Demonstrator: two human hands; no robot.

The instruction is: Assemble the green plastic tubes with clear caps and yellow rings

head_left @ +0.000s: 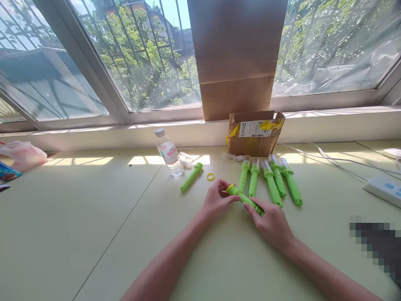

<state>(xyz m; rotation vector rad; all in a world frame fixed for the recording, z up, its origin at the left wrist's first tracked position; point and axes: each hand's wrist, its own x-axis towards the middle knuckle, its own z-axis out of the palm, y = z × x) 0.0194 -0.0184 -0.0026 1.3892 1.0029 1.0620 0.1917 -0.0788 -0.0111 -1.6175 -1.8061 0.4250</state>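
Note:
A green handle (247, 201) with a yellow ring (231, 188) at its upper left end lies between my hands. My left hand (218, 196) has its fingers at the ringed end. Wrapped around the lower part of the same handle is my right hand (271, 219). Several green handles with clear caps (272, 184) lie side by side just beyond my hands. To the left, a green handle without a clear cap (191, 177) rests on the table, and a loose yellow ring (210, 177) lies beside it.
An open cardboard box (255, 140) stands against the window ledge, with small clear pieces (232, 156) before it. A water bottle (169, 154) is left of it. A power strip (384, 190) with cables sits right, plastic bags (25, 154) far left.

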